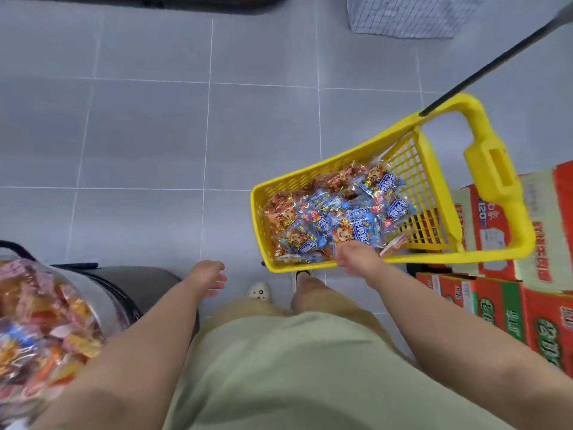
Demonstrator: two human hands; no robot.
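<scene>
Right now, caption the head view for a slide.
Right hand at the near rim of a yellow basket of snack packets; left hand hangs open over the tiles.

Pale green shirt, khaki trousers, white clog.

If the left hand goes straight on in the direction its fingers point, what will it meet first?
Probably the near corner of the yellow basket. The left hand points right, and only bare floor shows between them; depth is unclear, so it may miss.
</scene>
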